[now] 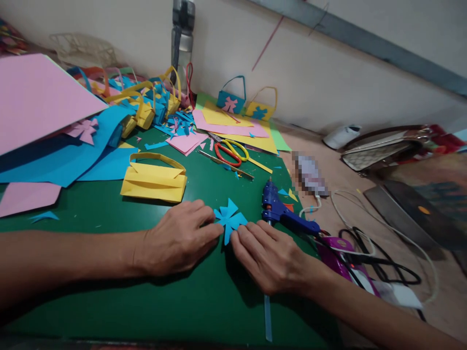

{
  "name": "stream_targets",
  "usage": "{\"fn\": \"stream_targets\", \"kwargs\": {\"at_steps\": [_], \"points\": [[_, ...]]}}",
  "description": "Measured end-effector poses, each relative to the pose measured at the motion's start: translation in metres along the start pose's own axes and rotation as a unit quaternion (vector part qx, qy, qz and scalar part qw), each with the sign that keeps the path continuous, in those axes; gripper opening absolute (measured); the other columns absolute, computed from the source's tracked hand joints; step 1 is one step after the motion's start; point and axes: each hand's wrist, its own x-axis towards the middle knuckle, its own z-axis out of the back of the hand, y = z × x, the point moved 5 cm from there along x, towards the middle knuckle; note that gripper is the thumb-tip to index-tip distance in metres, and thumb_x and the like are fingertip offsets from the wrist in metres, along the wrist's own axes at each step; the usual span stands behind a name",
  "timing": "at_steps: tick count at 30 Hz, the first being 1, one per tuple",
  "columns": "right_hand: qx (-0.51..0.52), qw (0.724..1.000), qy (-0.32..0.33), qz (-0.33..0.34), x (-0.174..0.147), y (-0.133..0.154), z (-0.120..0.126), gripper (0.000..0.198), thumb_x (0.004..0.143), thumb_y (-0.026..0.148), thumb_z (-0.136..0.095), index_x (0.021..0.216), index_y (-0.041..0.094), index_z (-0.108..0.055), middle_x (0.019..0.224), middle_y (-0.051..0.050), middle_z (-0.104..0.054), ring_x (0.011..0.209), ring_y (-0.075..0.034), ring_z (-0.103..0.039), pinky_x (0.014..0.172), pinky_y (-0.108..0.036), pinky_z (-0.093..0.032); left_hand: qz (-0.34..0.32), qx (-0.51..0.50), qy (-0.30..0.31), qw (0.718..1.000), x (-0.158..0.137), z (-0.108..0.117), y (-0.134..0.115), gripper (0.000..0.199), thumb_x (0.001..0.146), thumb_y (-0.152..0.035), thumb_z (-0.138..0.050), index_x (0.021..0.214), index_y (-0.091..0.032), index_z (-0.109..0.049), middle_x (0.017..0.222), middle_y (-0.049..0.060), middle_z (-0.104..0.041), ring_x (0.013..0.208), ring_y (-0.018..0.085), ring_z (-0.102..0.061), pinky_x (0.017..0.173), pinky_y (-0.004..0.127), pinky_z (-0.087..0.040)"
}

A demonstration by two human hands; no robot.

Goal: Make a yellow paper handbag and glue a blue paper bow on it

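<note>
Between my hands is a blue paper bow [229,219] with pointed tails, just above or on the green table. My left hand [186,236] pinches its left side, fingers curled. On its right side, the fingertips of my right hand [270,253] are closed on the paper. Beyond my left hand stands a small yellow paper bag [155,181] with a looped handle. A blue hot glue gun [280,211] lies just past my right hand, and its clear glue stick [268,318] shows below that hand.
Red-and-yellow scissors [233,151] and a thin pointed tool [226,164] lie ahead among paper scraps. Coloured sheets [237,127] and two decorated paper bags [231,101] are farther back. Several more bags [146,114] pile up at left. Cables and a purple power strip [339,253] are at right.
</note>
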Motion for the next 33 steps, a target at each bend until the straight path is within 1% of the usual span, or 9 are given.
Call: {"fn": "stream_targets", "kwargs": {"at_steps": [4, 8, 11, 16, 18, 22, 25, 29, 33], "points": [[0.071, 0.997, -0.029, -0.009, 0.000, 0.001, -0.005, 0.033, 0.090, 0.008, -0.033, 0.087, 0.006, -0.066, 0.074, -0.011, -0.065, 0.069, -0.021, -0.058, 0.059, -0.033, -0.041, -0.013, 0.036, 0.041, 0.998, -0.001, -0.004, -0.004, 0.024, 0.091, -0.025, -0.039, 0.085, -0.017, -0.061, 0.079, 0.008, -0.056, 0.070, 0.019, -0.042, 0.061, 0.033, -0.036], [0.157, 0.979, -0.031, -0.130, -0.001, -0.004, -0.015, 0.032, 0.089, 0.009, -0.035, 0.077, 0.011, -0.065, 0.065, -0.006, -0.058, 0.058, -0.016, -0.047, 0.052, -0.028, -0.036, -0.012, 0.030, 0.081, 0.996, 0.000, -0.009, -0.004, 0.024, 0.091, -0.027, -0.039, 0.086, -0.018, -0.061, 0.084, 0.008, -0.056, 0.072, 0.020, -0.043, 0.059, 0.034, -0.034], [0.181, 0.960, -0.009, -0.214, -0.003, -0.006, -0.019, 0.033, 0.089, 0.010, -0.036, 0.070, 0.014, -0.063, 0.064, -0.005, -0.053, 0.057, -0.014, -0.044, 0.049, -0.026, -0.031, -0.009, 0.016, 0.093, 0.996, 0.000, -0.011, -0.003, 0.023, 0.090, -0.026, -0.039, 0.087, -0.018, -0.061, 0.084, 0.007, -0.056, 0.071, 0.020, -0.043, 0.058, 0.033, -0.032], [0.203, 0.936, 0.058, -0.282, -0.005, -0.008, -0.023, 0.029, 0.090, 0.015, -0.040, 0.069, 0.015, -0.060, 0.066, -0.003, -0.052, 0.058, -0.013, -0.047, 0.050, -0.024, -0.032, -0.008, 0.005, 0.091, 0.996, -0.001, -0.011, -0.002, 0.023, 0.090, -0.024, -0.040, 0.086, -0.018, -0.061, 0.083, 0.007, -0.056, 0.071, 0.019, -0.043, 0.059, 0.033, -0.033], [0.180, 0.946, 0.046, -0.265, -0.003, -0.008, -0.019, 0.028, 0.090, 0.015, -0.040, 0.075, 0.014, -0.062, 0.067, -0.005, -0.055, 0.061, -0.015, -0.049, 0.051, -0.025, -0.035, -0.008, 0.003, 0.089, 0.996, -0.001, -0.011, -0.002, 0.023, 0.090, -0.024, -0.040, 0.086, -0.018, -0.061, 0.083, 0.007, -0.056, 0.071, 0.019, -0.043, 0.059, 0.033, -0.033], [0.059, 0.994, 0.020, -0.093, 0.007, 0.005, -0.006, 0.031, 0.089, 0.009, -0.035, 0.089, 0.007, -0.066, 0.074, -0.011, -0.064, 0.065, -0.020, -0.054, 0.055, -0.032, -0.038, -0.003, -0.001, 0.092, 0.996, 0.000, -0.011, -0.001, 0.023, 0.089, -0.023, -0.040, 0.083, -0.017, -0.061, 0.082, 0.008, -0.056, 0.070, 0.019, -0.042, 0.059, 0.033, -0.033], [-0.011, 0.998, 0.057, -0.015, 0.011, 0.015, -0.005, 0.030, 0.088, 0.009, -0.036, 0.085, 0.006, -0.066, 0.076, -0.014, -0.065, 0.064, -0.021, -0.055, 0.055, -0.035, -0.037, -0.004, -0.004, 0.088, 0.996, 0.000, -0.011, -0.001, 0.022, 0.088, -0.021, -0.041, 0.081, -0.016, -0.061, 0.081, 0.008, -0.056, 0.070, 0.019, -0.042, 0.059, 0.033, -0.034], [-0.031, 0.997, 0.069, 0.003, 0.013, 0.018, -0.007, 0.024, 0.087, 0.012, -0.042, 0.076, 0.010, -0.063, 0.068, -0.010, -0.063, 0.057, -0.018, -0.050, 0.051, -0.034, -0.032, -0.002, -0.008, 0.077, 0.997, 0.001, -0.010, -0.001, 0.021, 0.088, -0.021, -0.042, 0.080, -0.016, -0.061, 0.082, 0.007, -0.056, 0.069, 0.019, -0.042, 0.059, 0.033, -0.034], [0.021, 0.998, 0.040, -0.051, 0.011, 0.010, -0.008, 0.028, 0.086, 0.007, -0.037, 0.075, 0.012, -0.062, 0.063, -0.007, -0.058, 0.056, -0.018, -0.048, 0.052, -0.033, -0.031, 0.009, -0.025, 0.072, 0.997, 0.000, -0.009, 0.001, 0.023, 0.088, -0.021, -0.041, 0.078, -0.016, -0.062, 0.081, 0.007, -0.057, 0.069, 0.018, -0.043, 0.058, 0.032, -0.034]]}}
